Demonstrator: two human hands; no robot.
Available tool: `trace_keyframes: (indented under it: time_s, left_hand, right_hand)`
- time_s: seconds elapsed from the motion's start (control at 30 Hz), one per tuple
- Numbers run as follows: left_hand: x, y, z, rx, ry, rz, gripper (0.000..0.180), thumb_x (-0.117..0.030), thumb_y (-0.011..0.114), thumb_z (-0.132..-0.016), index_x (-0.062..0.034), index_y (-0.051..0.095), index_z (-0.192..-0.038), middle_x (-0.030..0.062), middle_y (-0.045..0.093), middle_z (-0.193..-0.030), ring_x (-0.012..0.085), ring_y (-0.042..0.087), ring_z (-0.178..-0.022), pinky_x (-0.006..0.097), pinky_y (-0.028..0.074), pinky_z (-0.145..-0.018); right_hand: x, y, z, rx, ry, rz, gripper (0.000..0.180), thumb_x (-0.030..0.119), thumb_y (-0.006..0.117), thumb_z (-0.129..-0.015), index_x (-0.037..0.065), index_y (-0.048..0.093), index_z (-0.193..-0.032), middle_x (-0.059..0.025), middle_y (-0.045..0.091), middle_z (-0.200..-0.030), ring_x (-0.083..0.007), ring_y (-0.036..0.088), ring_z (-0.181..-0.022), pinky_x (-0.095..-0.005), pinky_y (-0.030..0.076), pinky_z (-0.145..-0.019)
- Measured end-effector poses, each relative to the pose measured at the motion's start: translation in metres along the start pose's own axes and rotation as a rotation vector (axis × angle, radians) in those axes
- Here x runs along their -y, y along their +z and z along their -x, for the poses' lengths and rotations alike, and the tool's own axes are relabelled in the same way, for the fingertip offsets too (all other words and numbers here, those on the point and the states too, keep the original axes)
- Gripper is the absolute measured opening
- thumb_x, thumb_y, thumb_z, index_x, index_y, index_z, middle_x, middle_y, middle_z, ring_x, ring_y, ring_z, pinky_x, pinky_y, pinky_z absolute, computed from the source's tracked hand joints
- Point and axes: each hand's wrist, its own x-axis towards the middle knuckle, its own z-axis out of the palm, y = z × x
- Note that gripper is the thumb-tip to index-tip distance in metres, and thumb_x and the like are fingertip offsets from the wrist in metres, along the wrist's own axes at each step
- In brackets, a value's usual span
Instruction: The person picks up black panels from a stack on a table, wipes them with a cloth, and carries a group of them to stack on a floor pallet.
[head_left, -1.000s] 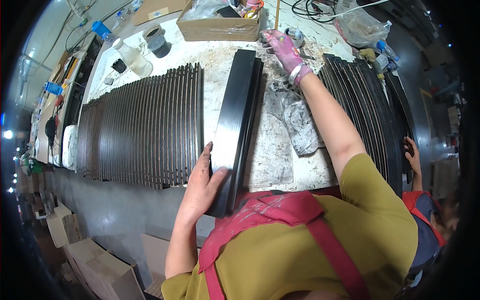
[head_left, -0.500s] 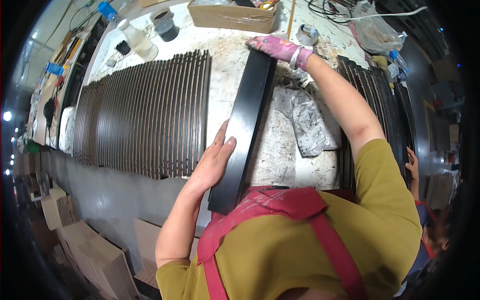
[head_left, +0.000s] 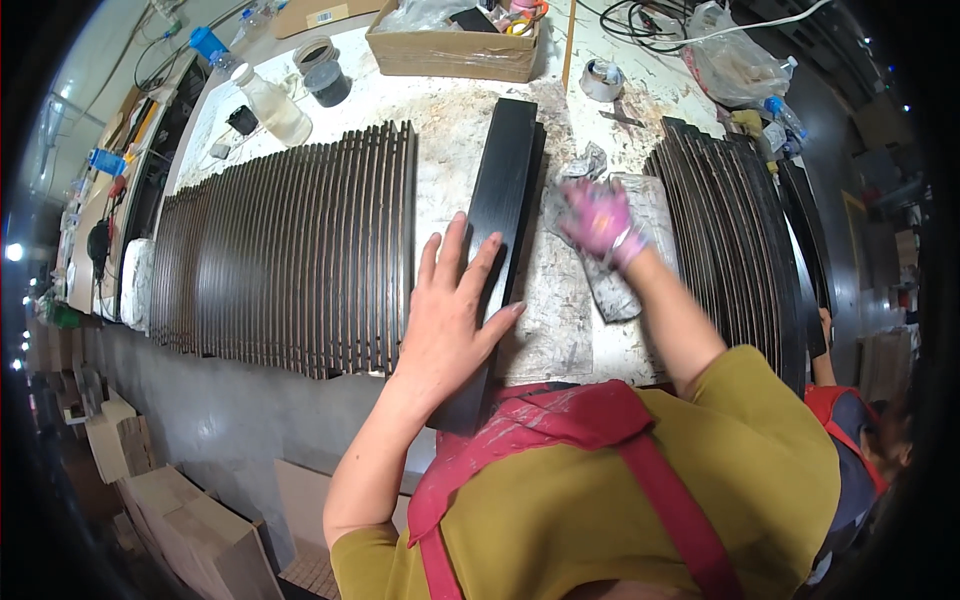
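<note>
A long black board [head_left: 503,160] lies lengthwise in front of me, its near end at my apron. Another dark strip shows along its right side. My left hand [head_left: 445,325] is bare and rests on the board with its fingers spread, gripping nothing. My right hand [head_left: 600,222], in a pink glove, is over a crumpled, black-stained grey cloth [head_left: 612,292] to the right of the board. Motion smears its fingers, so I cannot see whether they hold the cloth.
Rows of dark slats [head_left: 290,250] stand on the left, more dark slats [head_left: 725,230] on the right. Farther back are a cardboard box [head_left: 455,55], a clear bottle [head_left: 275,108], a dark cup [head_left: 327,84] and a tape roll [head_left: 601,80]. Another person [head_left: 845,430] is at the right.
My right hand has left the board's far end and come nearer and right, over the cloth. My left hand has gone from the board's left edge to lying spread across its top.
</note>
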Motion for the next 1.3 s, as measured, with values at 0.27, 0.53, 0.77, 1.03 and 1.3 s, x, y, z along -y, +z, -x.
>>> trace_keyframes:
  time_s: [0.27, 0.53, 0.77, 1.03, 1.3]
  left_hand:
    - [0.006, 0.015, -0.017, 0.071, -0.013, 0.117, 0.061, -0.021, 0.059, -0.083, -0.0015, 0.035, -0.136, 0.0235, 0.019, -0.145, 0.0427, 0.043, -0.113, 0.043, 0.040, -0.095]
    - [-0.001, 0.011, -0.015, 0.108, -0.043, 0.122, 0.062, -0.014, 0.057, -0.082, -0.0004, 0.032, -0.137, 0.0224, 0.017, -0.146, 0.0440, 0.042, -0.117, 0.043, 0.040, -0.096]
    - [0.005, 0.012, -0.018, 0.114, -0.055, 0.125, 0.062, -0.015, 0.058, -0.082, -0.0029, 0.032, -0.137, 0.0239, 0.018, -0.145, 0.0441, 0.050, -0.106, 0.043, 0.045, -0.089]
    - [-0.001, 0.014, -0.015, 0.104, -0.040, 0.084, 0.062, -0.017, 0.058, -0.083, -0.0012, 0.033, -0.137, 0.0246, 0.016, -0.146, 0.0440, 0.051, -0.105, 0.043, 0.045, -0.088]
    - [-0.001, 0.010, -0.015, 0.116, -0.055, 0.117, 0.063, -0.023, 0.058, -0.085, -0.0004, 0.032, -0.137, 0.0241, 0.015, -0.146, 0.0447, 0.048, -0.112, 0.043, 0.045, -0.090]
  right_hand:
    - [0.008, -0.038, 0.015, -0.800, -0.178, -0.742, 0.022, 0.015, 0.045, -0.092, 0.008, 0.056, -0.109, -0.0116, 0.058, -0.097, -0.0245, 0.063, -0.077, -0.0336, 0.053, -0.065]
    - [0.030, -0.055, -0.047, -0.784, -0.458, -0.267, 0.035, 0.035, 0.047, -0.091, 0.009, 0.052, -0.113, -0.0153, 0.054, -0.119, -0.0254, 0.062, -0.081, -0.0353, 0.052, -0.062]
    - [-0.015, -0.082, -0.089, -0.692, -0.019, -0.515, 0.032, 0.036, 0.046, -0.091, 0.008, 0.059, -0.102, -0.0125, 0.064, -0.087, -0.0255, 0.064, -0.071, -0.0352, 0.052, -0.065]
    - [-0.005, -0.079, -0.082, -0.584, -0.298, -0.284, 0.018, 0.019, 0.049, -0.092, 0.004, 0.056, -0.100, -0.0108, 0.062, -0.082, -0.0144, 0.061, -0.085, -0.0226, 0.051, -0.067]
    - [-0.060, -0.049, -0.094, -0.548, 0.017, -0.843, 0.040, 0.031, 0.057, -0.087, -0.001, 0.059, -0.110, -0.0164, 0.064, -0.102, -0.0243, 0.059, -0.094, -0.0317, 0.044, -0.085]
